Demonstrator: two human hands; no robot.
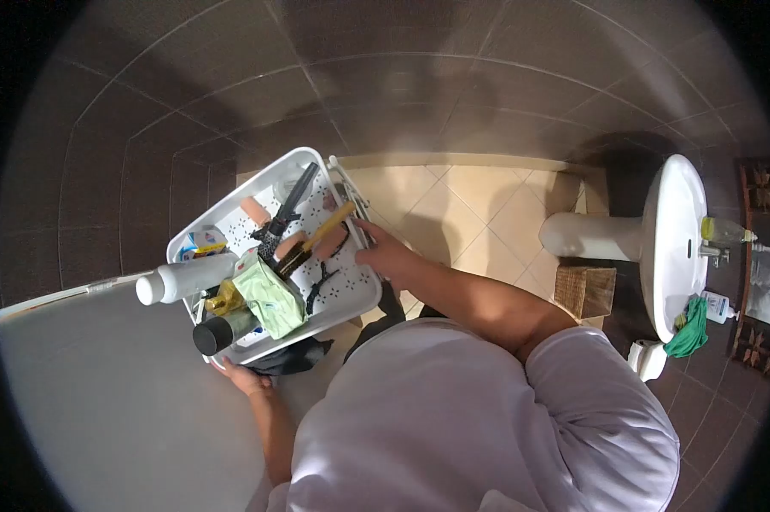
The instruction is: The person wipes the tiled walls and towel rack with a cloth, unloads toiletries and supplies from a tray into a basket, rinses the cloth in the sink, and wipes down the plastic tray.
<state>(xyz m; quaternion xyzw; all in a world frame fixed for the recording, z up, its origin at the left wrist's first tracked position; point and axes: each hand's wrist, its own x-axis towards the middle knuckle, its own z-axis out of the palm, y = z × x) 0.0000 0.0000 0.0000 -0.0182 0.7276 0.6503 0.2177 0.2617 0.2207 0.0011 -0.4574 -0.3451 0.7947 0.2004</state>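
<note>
A white plastic basket (357, 297) with a perforated bottom is held at its edges by both my hands. My left hand (246, 375) grips its near left corner, fingers partly hidden underneath. My right hand (386, 253) is closed on the right rim. Inside lie a white bottle (188, 277), a black-capped bottle (223, 331), a pale green packet (270, 299), a wooden-handled brush (327, 227), a black-handled brush (293, 200) and a black hair clip (320, 287). A blue, white and yellow packet (202, 242) sits at the left side.
A white sink (677, 256) on a pedestal stands at right, with a green cloth (688, 328) over its edge and a soap bottle (717, 305) beside it. Below is a wicker basket (585, 290). Dark tiled wall (385, 94) runs behind; a grey surface (129, 384) lies at left.
</note>
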